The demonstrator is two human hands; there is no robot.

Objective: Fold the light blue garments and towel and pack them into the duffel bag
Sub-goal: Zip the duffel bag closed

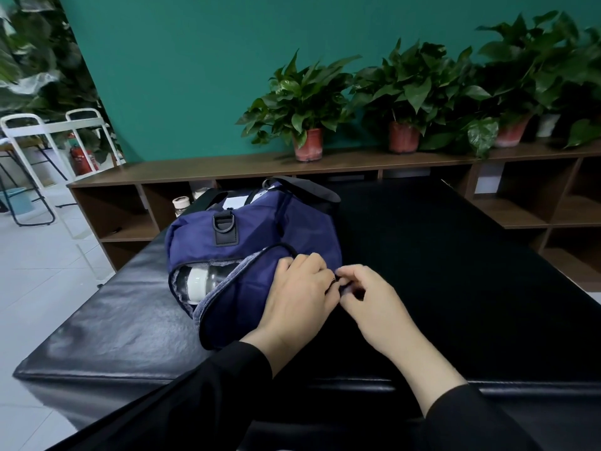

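Note:
A navy blue duffel bag lies on the black padded table, its end compartment unzipped. Inside the opening lies a clear bottle with a white band. My left hand rests flat on the loose flap of that compartment, near its right corner. My right hand is just to the right of it, thumb and forefinger pinching something small at the flap's edge, apparently the zipper pull. No light blue garment or towel is in view.
A low wooden shelf unit runs behind the table with several potted plants on top. Two small jars stand in a shelf compartment behind the bag. White metal chairs stand on the tiled floor at left.

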